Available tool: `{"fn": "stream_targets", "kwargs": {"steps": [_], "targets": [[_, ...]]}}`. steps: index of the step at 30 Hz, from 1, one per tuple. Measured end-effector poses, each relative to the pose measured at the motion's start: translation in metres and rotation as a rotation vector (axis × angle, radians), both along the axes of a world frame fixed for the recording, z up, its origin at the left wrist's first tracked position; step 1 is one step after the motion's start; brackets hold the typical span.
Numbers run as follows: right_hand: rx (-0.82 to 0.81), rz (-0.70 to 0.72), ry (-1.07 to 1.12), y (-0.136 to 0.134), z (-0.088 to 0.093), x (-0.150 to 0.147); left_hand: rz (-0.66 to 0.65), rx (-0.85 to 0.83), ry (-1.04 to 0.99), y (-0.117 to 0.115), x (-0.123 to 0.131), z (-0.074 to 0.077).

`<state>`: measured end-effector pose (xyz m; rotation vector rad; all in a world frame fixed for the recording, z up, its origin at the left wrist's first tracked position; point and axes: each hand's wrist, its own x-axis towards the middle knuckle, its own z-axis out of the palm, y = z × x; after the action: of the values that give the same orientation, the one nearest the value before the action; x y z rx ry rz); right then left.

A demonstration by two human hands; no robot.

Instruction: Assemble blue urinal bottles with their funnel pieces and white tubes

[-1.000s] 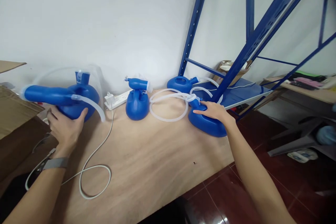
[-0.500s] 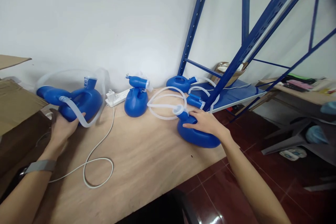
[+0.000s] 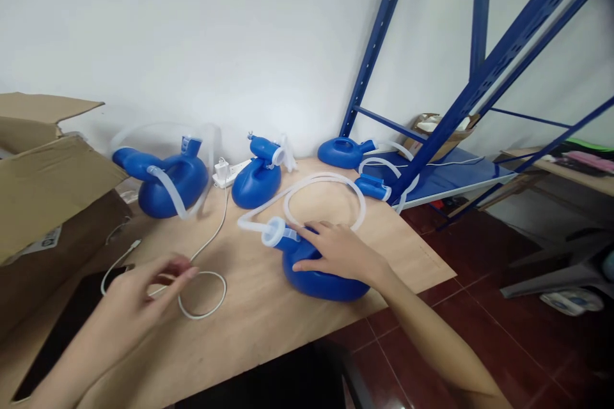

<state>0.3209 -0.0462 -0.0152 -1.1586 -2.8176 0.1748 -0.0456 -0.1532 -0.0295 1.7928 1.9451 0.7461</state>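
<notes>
My right hand (image 3: 338,250) grips the top of a blue plastic bottle-shaped vessel (image 3: 316,278) lying on the wooden table (image 3: 268,326). A clear tube (image 3: 326,180) loops from the vessel's white-capped neck (image 3: 275,231). My left hand (image 3: 144,284) hovers above the table near a white cable (image 3: 204,268), blurred by motion, with nothing visibly in it. At the back left a second blue vessel (image 3: 170,176) with its own clear tube rests alone, and a third blue vessel (image 3: 256,179) stands by the wall.
An open cardboard box (image 3: 43,172) stands at the left. A white power strip (image 3: 228,172) lies by the wall. Another blue vessel (image 3: 343,152) and a tube lie by a blue metal rack (image 3: 432,115). Past the table's right edge is red tiled floor (image 3: 503,332).
My right hand has dragged its blue vessel from the table's right edge toward the middle. My left hand has let go of the left vessel and pulled back toward me.
</notes>
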Motion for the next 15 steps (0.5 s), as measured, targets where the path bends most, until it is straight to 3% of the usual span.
{"fn": "stream_targets", "kwargs": {"steps": [3,6,10,15], "targets": [[-0.030,0.086,0.016,-0.001,0.002,-0.020,-0.198,0.285,0.061,0.011,0.040,0.007],[-0.047,0.183,0.043,0.001,0.003,-0.034,-0.381,0.414,0.214,0.030,0.059,0.005],[-0.042,0.261,0.064,0.007,0.003,-0.040,-0.483,0.426,0.232,0.042,0.057,-0.003],[-0.006,0.308,0.035,0.015,-0.001,-0.042,-0.544,0.569,0.159,0.047,0.047,-0.006]]}}
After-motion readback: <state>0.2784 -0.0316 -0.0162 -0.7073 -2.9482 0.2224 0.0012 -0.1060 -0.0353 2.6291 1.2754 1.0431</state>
